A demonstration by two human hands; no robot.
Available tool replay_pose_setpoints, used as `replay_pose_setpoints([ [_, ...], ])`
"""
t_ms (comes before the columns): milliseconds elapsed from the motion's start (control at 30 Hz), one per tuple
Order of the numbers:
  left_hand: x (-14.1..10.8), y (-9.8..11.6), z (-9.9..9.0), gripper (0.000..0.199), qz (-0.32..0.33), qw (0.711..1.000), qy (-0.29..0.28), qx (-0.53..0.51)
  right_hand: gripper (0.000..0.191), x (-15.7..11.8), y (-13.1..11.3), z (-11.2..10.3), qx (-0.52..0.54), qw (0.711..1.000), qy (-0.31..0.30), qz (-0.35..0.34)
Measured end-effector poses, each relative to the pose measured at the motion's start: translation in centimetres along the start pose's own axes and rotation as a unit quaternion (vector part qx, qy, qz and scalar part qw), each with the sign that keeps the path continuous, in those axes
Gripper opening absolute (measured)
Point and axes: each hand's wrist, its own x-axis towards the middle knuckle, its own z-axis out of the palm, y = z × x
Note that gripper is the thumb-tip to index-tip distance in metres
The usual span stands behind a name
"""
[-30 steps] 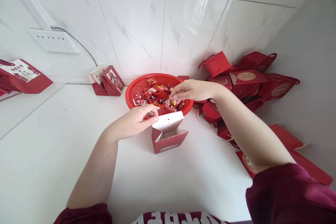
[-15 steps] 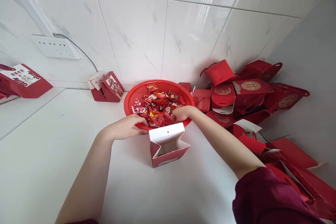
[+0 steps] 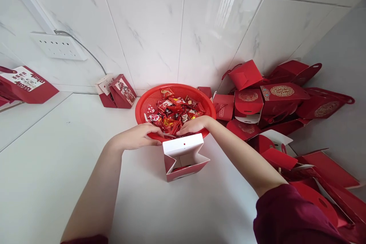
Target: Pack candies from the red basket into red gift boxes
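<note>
A red plastic basket (image 3: pixel 142 101) full of wrapped candies (image 3: pixel 171 112) stands on the white table against the wall. My left hand (image 3: pixel 140 136) grips its front left rim, thumb outside and fingers over the edge. Inside the basket my right hand (image 3: pixel 193 125) lies over the candies near the front, fingers stretched toward the left; the fingertips reach among the wrappers. Just in front of the basket stands a red and white paper box (image 3: pixel 187 171), its top open and its white flap raised. Something red shows low inside it.
Several red gift boxes (image 3: pixel 283 97) are piled along the right side. A pair of small boxes (image 3: pixel 120 91) stands at the wall left of the basket. More boxes (image 3: pixel 37 87) lie at the far left, below a power strip (image 3: pixel 58 45) with a grey cable.
My right hand has shifted left and forward in the basket, its curled fingers now stretched out. My left hand keeps hold of the rim. The view has tilted slightly.
</note>
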Motion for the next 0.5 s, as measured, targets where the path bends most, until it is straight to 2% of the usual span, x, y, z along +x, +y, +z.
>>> replay_pose_setpoints([
  [133,0.0,0.0,0.0,0.034,0.005,1.0,-0.006,-0.002,0.04,-0.3,-0.1,0.0,0.036,0.999,-0.014,-0.02],
  [300,0.0,0.0,0.0,0.036,0.001,1.0,-0.006,-0.001,0.037,-0.8,0.4,0.1,0.089,0.995,0.003,-0.051],
  [367,0.0,0.1,0.0,0.037,0.001,1.0,-0.009,-0.003,0.037,-1.0,0.6,0.1,0.113,0.992,0.027,-0.059],
  [500,0.0,0.2,0.0,0.038,0.001,1.0,-0.006,-0.008,0.035,-1.4,0.7,0.3,0.222,0.966,0.13,-0.04],
])
